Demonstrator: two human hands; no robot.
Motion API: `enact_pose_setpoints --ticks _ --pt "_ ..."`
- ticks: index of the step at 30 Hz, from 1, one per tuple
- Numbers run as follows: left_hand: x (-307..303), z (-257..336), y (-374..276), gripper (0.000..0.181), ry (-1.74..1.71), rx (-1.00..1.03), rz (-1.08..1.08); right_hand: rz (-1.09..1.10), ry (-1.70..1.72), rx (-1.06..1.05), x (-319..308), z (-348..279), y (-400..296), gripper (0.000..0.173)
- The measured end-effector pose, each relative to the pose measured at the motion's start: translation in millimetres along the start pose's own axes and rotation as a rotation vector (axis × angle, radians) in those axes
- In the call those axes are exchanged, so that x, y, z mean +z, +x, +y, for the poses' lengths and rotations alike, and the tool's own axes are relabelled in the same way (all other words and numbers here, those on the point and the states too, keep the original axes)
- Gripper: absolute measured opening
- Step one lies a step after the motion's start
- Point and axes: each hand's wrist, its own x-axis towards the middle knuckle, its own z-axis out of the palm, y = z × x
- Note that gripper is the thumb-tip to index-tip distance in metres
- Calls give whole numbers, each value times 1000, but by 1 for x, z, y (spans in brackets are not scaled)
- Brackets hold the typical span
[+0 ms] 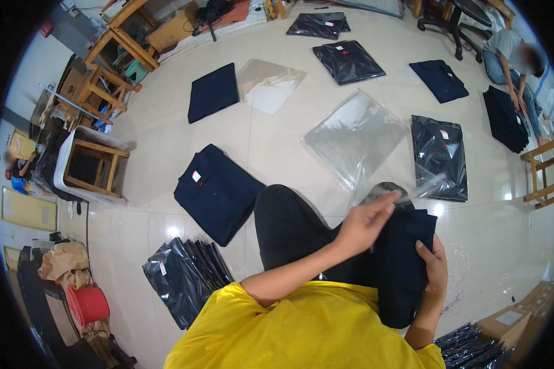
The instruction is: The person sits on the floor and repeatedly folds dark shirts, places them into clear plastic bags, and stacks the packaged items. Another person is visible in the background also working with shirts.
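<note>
My right hand [434,265] grips the edge of a folded dark navy garment [399,267], which lies against my right thigh. Above its upper end, my left hand [369,223] has its fingers around a transparent plastic bag [427,187]; motion blurs fingertips and film. Flat on the floor ahead are more transparent bags [355,133]. To the left of my knees lies a folded navy shirt [217,193] with a white tag at its collar. A bagged dark shirt [441,159] rests beyond my right knee.
Bagged garments [184,276] are stacked at left. Further off lie a folded navy garment [214,92], bagged shirts [348,62] and another folded shirt [438,80]. A person [512,60] handles a dark garment pile [505,120]. Wooden stools [542,170] and a cardboard box [508,318] stand around.
</note>
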Motion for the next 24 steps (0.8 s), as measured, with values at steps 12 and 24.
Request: enact_pose_setpoints --ticks 12,24 --pt "47 16 -11 38 551 481 -438 292 -245 -199 -53 45 29 66" --pt "63 22 -2 46 544 568 -140 -62 -157 -492 -42 54 41 74"
